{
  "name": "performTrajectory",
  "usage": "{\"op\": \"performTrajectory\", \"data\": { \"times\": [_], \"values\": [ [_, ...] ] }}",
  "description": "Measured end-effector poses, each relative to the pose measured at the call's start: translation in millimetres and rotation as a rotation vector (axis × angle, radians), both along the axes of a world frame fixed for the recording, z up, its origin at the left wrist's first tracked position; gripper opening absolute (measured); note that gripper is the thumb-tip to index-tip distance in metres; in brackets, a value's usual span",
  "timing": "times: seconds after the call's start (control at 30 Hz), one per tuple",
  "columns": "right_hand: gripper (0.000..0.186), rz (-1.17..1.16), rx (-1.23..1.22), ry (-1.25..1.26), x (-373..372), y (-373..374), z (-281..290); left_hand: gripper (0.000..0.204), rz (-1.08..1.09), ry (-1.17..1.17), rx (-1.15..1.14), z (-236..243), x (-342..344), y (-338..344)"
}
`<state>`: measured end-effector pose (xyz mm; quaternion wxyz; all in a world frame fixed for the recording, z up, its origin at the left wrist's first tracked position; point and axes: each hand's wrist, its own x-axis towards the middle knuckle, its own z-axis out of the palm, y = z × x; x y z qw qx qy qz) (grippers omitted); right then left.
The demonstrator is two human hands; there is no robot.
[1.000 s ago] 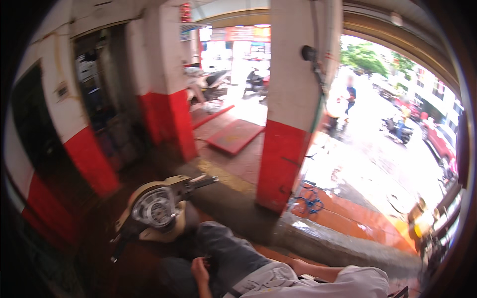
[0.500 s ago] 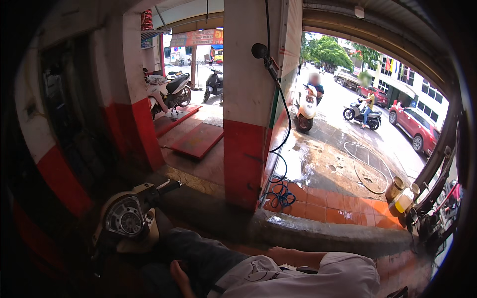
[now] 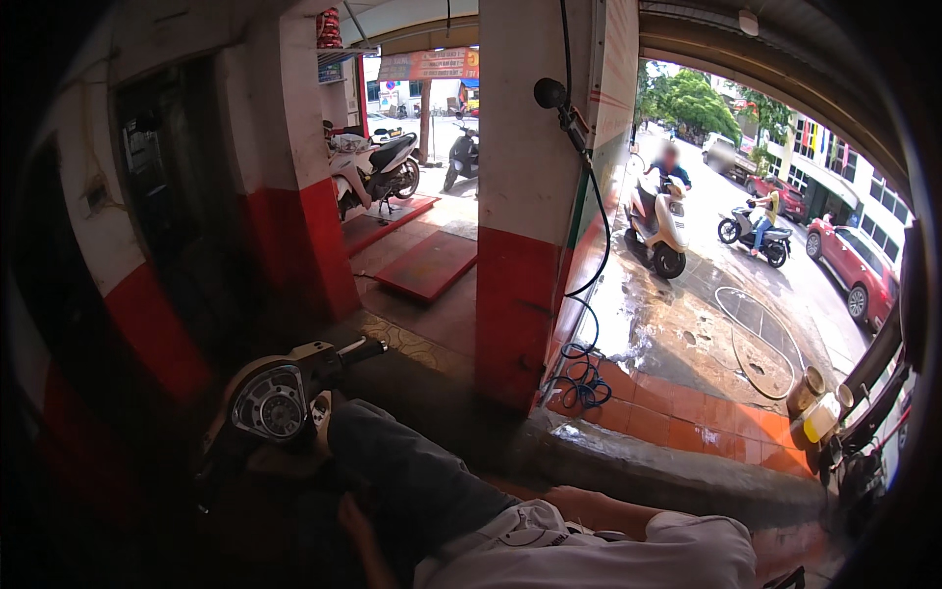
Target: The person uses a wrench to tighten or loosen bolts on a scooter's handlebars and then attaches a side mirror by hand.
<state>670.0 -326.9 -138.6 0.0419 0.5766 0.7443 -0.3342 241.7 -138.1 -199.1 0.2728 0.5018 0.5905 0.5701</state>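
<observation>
My left hand lies low by my grey-trousered thigh. It is dim and its fingers are lost in shadow, so I cannot tell what, if anything, they hold. My right forearm shows beside the white shirt, while the hand at its end is hidden. Just beyond my knees is a scooter's round-cornered instrument panel. Its handlebar grip points away from me, and neither hand touches it.
A red and white pillar stands ahead, with a black hose hanging beside it. Coiled blue hose lies on orange tiles. Outside, a person leans over a white scooter. Buckets stand right; a motorbike stands on a red platform.
My view has swung a little, so the surroundings sit further right. Outside, the white scooter with the person at it has turned and shows more of its side. My left hand stays by the thigh.
</observation>
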Motion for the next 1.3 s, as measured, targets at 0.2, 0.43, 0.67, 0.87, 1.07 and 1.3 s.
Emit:
{"op": "performTrajectory", "data": {
  "times": [0.2, 0.43, 0.67, 0.87, 1.07, 1.3],
  "values": [
    [0.041, -0.004, 0.014, 0.006, 0.9, -2.5, 2.8, 0.041, -0.161, -0.290, 0.001, -5.7, -1.3, 10.5],
    [0.041, 0.029, -0.005, 0.016, -8.6, 4.9, 3.3, 0.042, 0.123, -0.181, 0.046, 50.0, -17.4, -10.4],
    [0.040, 0.040, -0.064, -0.020, -11.2, 11.1, 13.6, 0.040, 0.138, -0.317, 0.043, 91.0, -83.9, 9.7],
    [0.040, 0.071, -0.097, -0.037, -14.0, 19.5, 18.2, 0.036, 0.166, -0.412, 0.119, 128.7, -117.6, 19.2],
    [0.040, 0.090, -0.130, -0.059, -12.1, 23.1, 24.3, 0.030, 0.374, 0.074, 0.072, 108.2, -154.0, 22.2],
    [0.039, 0.109, -0.170, -0.095, -9.3, 26.7, 29.8, 0.025, 0.360, 0.405, -0.323, -1.1, -195.6, -23.1]
  ]
}}
